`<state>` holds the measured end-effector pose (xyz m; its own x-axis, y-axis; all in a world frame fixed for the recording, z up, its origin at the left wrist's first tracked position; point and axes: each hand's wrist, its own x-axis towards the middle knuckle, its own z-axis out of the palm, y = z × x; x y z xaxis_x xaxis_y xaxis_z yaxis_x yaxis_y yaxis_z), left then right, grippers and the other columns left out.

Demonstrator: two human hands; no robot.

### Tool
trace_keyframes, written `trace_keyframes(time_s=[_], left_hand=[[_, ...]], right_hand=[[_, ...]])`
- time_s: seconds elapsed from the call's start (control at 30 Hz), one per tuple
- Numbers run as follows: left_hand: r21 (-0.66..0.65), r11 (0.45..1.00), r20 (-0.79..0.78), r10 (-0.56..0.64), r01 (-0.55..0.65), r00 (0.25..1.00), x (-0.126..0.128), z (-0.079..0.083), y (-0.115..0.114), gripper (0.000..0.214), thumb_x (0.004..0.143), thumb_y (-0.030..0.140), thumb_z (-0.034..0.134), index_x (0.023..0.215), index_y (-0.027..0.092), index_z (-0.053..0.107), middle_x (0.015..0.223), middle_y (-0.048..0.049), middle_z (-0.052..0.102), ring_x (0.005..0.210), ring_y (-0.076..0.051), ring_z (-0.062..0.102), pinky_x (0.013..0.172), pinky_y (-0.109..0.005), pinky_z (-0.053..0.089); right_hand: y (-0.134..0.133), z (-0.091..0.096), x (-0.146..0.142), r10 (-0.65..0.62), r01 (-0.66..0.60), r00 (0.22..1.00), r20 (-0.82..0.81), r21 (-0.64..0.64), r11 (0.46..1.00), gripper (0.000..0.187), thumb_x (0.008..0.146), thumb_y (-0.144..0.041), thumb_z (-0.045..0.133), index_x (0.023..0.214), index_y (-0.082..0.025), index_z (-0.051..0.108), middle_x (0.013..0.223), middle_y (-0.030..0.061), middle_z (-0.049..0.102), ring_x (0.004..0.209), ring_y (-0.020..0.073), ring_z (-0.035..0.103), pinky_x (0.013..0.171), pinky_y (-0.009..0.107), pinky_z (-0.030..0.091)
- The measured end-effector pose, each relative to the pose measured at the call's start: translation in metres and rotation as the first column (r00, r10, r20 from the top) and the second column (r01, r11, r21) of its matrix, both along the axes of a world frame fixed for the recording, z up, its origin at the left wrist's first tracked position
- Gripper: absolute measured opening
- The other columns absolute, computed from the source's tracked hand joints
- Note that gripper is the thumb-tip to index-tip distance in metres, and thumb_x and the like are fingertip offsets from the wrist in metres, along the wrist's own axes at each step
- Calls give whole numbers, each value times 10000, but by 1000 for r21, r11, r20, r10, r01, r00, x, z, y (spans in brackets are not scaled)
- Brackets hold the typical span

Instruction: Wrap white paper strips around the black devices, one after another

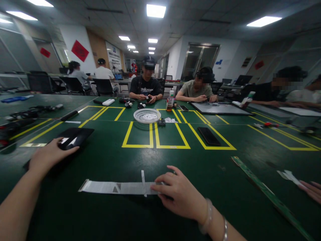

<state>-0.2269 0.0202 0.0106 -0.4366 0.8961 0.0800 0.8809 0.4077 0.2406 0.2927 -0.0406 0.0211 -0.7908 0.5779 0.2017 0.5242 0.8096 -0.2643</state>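
Observation:
My left hand point(51, 154) grips a flat black object point(85, 134) with glossy white reflections, over the left side of the table; its exact kind I cannot make out. In front of me lies a whitish flat ribbon cable point(100, 187), stretched left to right. A narrow white strip of tape point(143, 180) crosses it. At the cable's right end, my right hand point(177, 189) has its thumb and fingertips closed on it, partly hiding that end. To the right, a long, narrow green circuit board point(265, 194) lies slanting on the table.
Yellow tape rectangles mark the green table point(213, 174). Farther off are a white plastic basket point(146, 115), a black phone point(209, 136) and a bottle point(170, 102). Another person's hand point(312, 190) is at the right edge, by a white strip. Several people sit around.

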Motion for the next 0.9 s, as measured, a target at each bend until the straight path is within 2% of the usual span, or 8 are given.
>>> trace_keyframes(time_s=[0.07,0.17,0.3,0.43,0.57,0.77,0.83,0.9], left_hand=[[-3,999,-27,-52,52,998,36,10,4,966,802,789,487,1448,81,367,1307,-253,518,1084,-472,547,832,-502,478],[105,938,-110,-319,330,941,95,14,8,831,810,659,594,1420,121,427,1352,-175,515,1190,-408,504,1022,-517,382],[172,729,-140,-648,663,749,164,3,1,752,708,552,735,1331,181,535,1376,-123,519,1271,-360,458,1182,-536,134],[133,535,-42,-838,834,544,212,-9,-14,807,638,487,815,1351,223,544,1373,-111,528,1272,-352,468,1202,-545,76],[119,444,28,-896,888,444,234,-13,-26,822,617,482,842,1351,244,558,1361,-116,536,1264,-360,477,1196,-577,76],[44,422,109,-903,905,416,234,-18,-31,727,669,420,847,1329,259,588,1440,-119,452,1323,-376,403,1157,-636,148],[71,410,126,-908,909,399,232,-15,-31,542,755,375,795,1263,276,634,1451,-95,438,1324,-352,404,1131,-593,267],[92,407,164,-907,909,389,231,-8,-31,276,878,337,672,1144,261,690,1362,-88,520,1238,-306,497,1042,-510,419]], right_hand=[[0,-1,0,7,-7,1000,-5,6,1000,353,899,-195,550,1223,-326,604,1172,13,653,1039,187,608,1109,549,235],[0,-2,0,29,-29,1000,-13,12,1000,355,898,-196,553,1223,-328,603,1174,14,655,1036,190,609,1101,539,247],[-1,-2,-1,44,-43,999,-26,23,999,366,883,-182,561,1211,-337,610,1144,1,664,1003,183,617,1094,524,255],[-1,-4,-1,62,-59,996,-64,54,997,357,850,-174,565,1165,-326,638,1089,3,672,959,178,619,1098,500,251],[0,-6,0,71,-66,994,-88,54,996,328,814,-200,600,1112,-322,663,1048,-4,679,943,183,617,1100,483,250],[2,-8,0,69,-67,995,-74,37,997,261,834,-225,628,1068,-328,676,1032,-25,684,943,170,620,1112,483,220],[2,-7,0,54,-52,997,-61,33,998,251,863,-231,616,1088,-329,668,1049,-19,682,963,172,617,1109,489,217],[4,-6,1,16,-14,999,-51,36,999,252,898,-229,586,1121,-326,653,1084,-13,678,992,176,610,1108,503,205]])
